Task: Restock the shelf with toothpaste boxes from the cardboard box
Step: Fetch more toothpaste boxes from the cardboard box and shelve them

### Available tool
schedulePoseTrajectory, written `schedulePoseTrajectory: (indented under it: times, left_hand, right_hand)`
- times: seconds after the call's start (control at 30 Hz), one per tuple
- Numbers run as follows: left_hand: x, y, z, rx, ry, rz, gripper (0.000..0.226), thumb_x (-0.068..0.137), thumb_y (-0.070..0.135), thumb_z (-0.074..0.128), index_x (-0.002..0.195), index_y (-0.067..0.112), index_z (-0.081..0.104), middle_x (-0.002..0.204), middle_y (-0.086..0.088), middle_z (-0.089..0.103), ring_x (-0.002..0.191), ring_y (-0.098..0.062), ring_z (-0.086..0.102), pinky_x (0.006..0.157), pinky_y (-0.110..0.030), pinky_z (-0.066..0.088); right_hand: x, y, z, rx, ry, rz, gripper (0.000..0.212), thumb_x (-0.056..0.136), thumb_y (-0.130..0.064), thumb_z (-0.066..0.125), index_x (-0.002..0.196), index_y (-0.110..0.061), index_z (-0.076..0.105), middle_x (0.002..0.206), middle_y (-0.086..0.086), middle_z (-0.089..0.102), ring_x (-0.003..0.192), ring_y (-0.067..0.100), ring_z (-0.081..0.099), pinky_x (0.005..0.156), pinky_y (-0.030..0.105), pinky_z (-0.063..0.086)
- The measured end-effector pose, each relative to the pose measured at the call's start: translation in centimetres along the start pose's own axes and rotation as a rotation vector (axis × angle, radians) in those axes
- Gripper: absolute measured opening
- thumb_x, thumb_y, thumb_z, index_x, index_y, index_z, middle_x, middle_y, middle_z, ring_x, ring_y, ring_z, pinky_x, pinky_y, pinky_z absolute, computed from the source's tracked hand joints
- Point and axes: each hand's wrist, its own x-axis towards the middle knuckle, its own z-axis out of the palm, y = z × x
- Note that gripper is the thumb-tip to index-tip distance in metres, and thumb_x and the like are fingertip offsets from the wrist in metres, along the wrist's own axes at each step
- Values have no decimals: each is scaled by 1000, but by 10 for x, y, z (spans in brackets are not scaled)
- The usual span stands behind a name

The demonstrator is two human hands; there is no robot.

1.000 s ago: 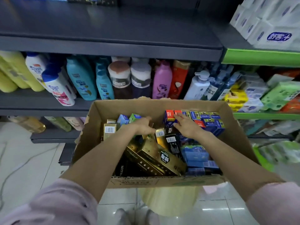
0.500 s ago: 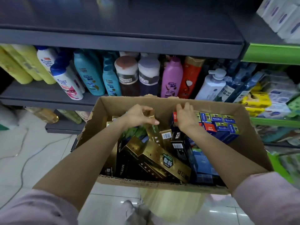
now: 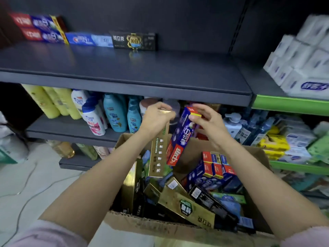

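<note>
My left hand [image 3: 156, 118] grips the top end of a gold toothpaste box [image 3: 158, 150], which hangs upright above the cardboard box [image 3: 160, 227]. My right hand [image 3: 210, 122] pinches the top end of a blue and red toothpaste box [image 3: 179, 138], tilted beside the gold one. Both boxes are lifted partly clear of the carton, which holds several more gold, black and blue toothpaste boxes. The dark shelf [image 3: 124, 70] above carries a few toothpaste boxes [image 3: 85, 39] lying along its back left, ending with a black one [image 3: 134, 41].
Shampoo bottles [image 3: 114, 113] stand on the shelf below, right behind my hands. White tissue packs [image 3: 302, 65] sit on the green-edged shelf at right, with wipes and packets [image 3: 274, 143] beneath. Tiled floor with a cable [image 3: 32, 191] lies to the left.
Both hands have risen out of the carton, each lifting a toothpaste box. The view has tilted up, bringing the upper shelf and its toothpaste boxes into sight.
</note>
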Motion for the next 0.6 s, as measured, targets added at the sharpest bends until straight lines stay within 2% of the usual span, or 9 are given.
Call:
schedulePoseTrajectory:
  times: [0.07,0.13,0.23,0.33,0.47,0.53,0.6]
  left_hand:
    - [0,16,-13,58,-30,63,29,64,35,68,86,17,71,83,6,69,84,-11,63,82,-27,49]
    - [1,29,-28,86,-82,103,31,68,42,75,84,15,74,85,5,73,85,-9,67,87,-31,52]
    - [1,42,-52,212,-134,104,29,74,38,76,91,15,74,93,1,74,92,-11,67,89,-33,52]
    - [-2,53,-77,209,-104,104,18,78,31,74,86,16,73,91,-1,73,93,-14,67,87,-32,50]
    - [-6,69,-120,128,-174,59,18,81,29,72,87,12,70,81,1,70,79,-13,68,72,-24,50]
    - [-3,75,-149,112,-209,22,22,81,31,72,91,12,70,81,0,71,70,-9,67,71,-22,51]
    - [4,78,-178,62,-256,-33,31,80,36,71,99,12,69,87,-2,75,69,-10,70,71,-24,54]
  right_hand:
    - [1,-15,10,87,18,-5,18,88,-16,63,105,-15,60,101,3,66,91,12,64,78,35,53]
    - [-2,-22,19,99,37,9,9,91,-15,57,99,-15,61,97,8,66,86,15,62,79,38,50]
    - [-7,-42,38,-88,-21,-92,23,96,-9,47,114,-12,62,104,10,63,89,13,57,69,22,48]
    - [-1,-74,61,-193,-43,-237,28,96,-6,43,119,-6,59,108,8,62,92,11,57,66,12,46]
    - [15,-112,97,-110,19,-269,24,97,-10,40,117,-12,54,88,-1,55,60,-8,55,45,7,39]
    - [24,-128,123,-78,28,-280,18,98,-17,42,111,-16,54,89,1,57,63,-7,57,52,13,42]
    - [32,-143,149,-38,50,-306,12,97,-23,44,97,-20,55,98,6,63,85,10,62,66,24,45]
